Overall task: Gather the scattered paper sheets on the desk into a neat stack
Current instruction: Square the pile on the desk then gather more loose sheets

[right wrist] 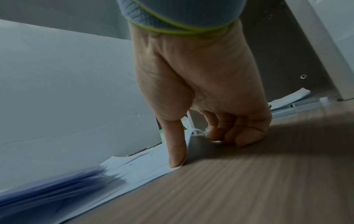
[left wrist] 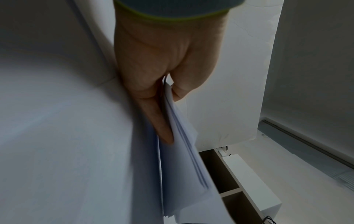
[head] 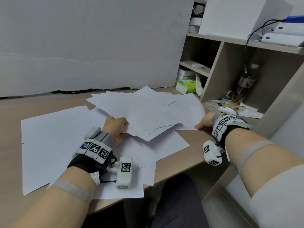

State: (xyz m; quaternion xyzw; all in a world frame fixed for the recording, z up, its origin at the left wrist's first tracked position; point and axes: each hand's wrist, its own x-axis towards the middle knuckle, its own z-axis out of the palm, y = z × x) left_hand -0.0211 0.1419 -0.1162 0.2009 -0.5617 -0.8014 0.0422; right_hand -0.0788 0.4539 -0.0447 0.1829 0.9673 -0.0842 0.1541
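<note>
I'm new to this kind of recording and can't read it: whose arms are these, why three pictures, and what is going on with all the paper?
A person is working, not a machine. One camera sits on the head, looking down at both arms; one sits on each wrist, looking along the hand. The checkered blocks are strapped to the wrists. White sheets lie scattered over the desk. The left hand holds a fanned bundle of sheets in its grip, thumb on top, fingers beneath. The right hand pinches the curled edge of a sheet at the right, fingers tucked under it.
</note>
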